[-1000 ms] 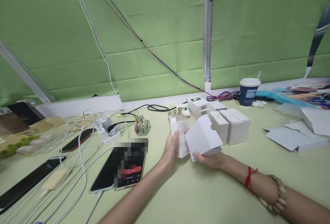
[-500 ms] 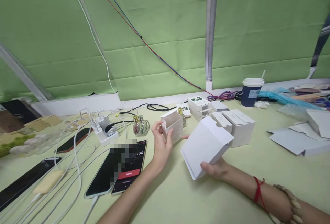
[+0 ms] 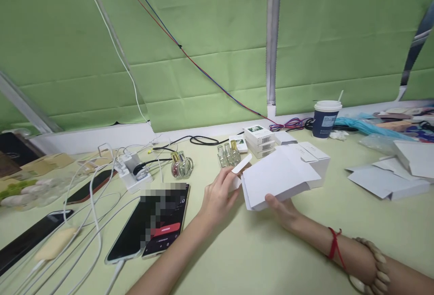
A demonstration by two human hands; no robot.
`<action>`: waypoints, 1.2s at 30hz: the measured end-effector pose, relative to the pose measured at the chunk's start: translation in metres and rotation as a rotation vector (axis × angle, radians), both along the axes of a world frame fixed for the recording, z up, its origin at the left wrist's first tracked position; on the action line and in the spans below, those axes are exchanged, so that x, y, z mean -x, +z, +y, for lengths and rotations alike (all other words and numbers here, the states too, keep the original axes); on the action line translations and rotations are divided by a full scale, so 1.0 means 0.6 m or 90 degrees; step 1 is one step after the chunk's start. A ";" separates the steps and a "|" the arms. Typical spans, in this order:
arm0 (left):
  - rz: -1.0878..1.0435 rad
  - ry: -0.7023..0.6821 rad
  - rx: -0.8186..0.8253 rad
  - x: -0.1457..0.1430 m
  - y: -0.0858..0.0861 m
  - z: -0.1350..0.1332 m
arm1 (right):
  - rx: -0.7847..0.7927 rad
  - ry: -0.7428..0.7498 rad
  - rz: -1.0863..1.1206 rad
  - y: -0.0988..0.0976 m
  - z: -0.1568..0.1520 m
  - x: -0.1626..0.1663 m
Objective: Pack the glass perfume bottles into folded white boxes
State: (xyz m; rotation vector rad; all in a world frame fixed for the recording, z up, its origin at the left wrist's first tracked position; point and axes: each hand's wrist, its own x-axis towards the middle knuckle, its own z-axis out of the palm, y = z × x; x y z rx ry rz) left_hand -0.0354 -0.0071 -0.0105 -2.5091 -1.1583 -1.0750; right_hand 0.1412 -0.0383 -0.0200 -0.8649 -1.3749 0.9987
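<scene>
My left hand (image 3: 219, 195) is closed on a small white carton (image 3: 242, 164), mostly hidden behind my fingers, with one pale edge sticking up. Beside it, my right hand (image 3: 283, 211) grips a larger white box (image 3: 276, 175) from below, thumb on the near side. That box is tilted, and its flap (image 3: 310, 170) hangs out to the right. Just beyond my left hand stand several small glass bottles (image 3: 228, 152) with gold and silver caps. Behind the larger box are closed white boxes (image 3: 318, 164).
Small printed boxes (image 3: 259, 139) are stacked at the back. A paper cup (image 3: 325, 121) stands right of them, near flattened white cartons (image 3: 386, 182). On the left lie phones (image 3: 164, 227), tangled white cables (image 3: 96, 213), a power strip (image 3: 134, 177) and more bottles (image 3: 182, 166).
My left hand has turned over with the small carton and moved toward the larger box. The larger box has tipped flatter in my right hand. Bottles behind the carton now show.
</scene>
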 end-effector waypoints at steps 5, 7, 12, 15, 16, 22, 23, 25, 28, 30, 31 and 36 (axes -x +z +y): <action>-0.049 -0.022 -0.032 -0.002 -0.005 0.001 | 0.051 -0.050 0.016 -0.004 0.009 0.001; -0.052 -0.050 -0.072 -0.004 -0.007 0.001 | 0.058 -0.087 0.024 -0.006 0.013 0.001; -0.002 -0.052 -0.148 -0.015 -0.012 -0.011 | 0.042 -0.122 0.007 0.003 0.015 0.003; 0.002 -0.034 -0.194 -0.023 -0.012 -0.021 | 0.024 -0.114 -0.007 0.010 0.012 0.004; 0.002 -0.028 -0.208 -0.025 -0.012 -0.023 | 0.017 -0.113 -0.010 0.011 0.011 0.004; -0.017 -0.032 -0.265 -0.026 -0.012 -0.020 | -0.020 -0.100 -0.030 0.010 0.012 0.001; -0.018 -0.044 -0.271 -0.025 -0.013 -0.019 | -0.023 -0.096 -0.035 0.010 0.012 0.001; -0.008 -0.063 -0.283 -0.024 -0.016 -0.017 | -0.025 -0.096 -0.038 0.011 0.013 0.002; 0.006 -0.068 -0.293 -0.025 -0.017 -0.017 | -0.022 -0.076 -0.026 0.015 0.011 0.006; 0.014 -0.068 -0.288 -0.027 -0.016 -0.019 | -0.014 -0.039 -0.014 0.018 0.009 0.008; 0.016 -0.069 -0.287 -0.028 -0.015 -0.020 | -0.010 -0.030 -0.004 0.019 0.008 0.010; -0.014 -0.061 -0.283 -0.030 -0.011 -0.026 | 0.016 -0.057 0.002 0.021 0.007 0.013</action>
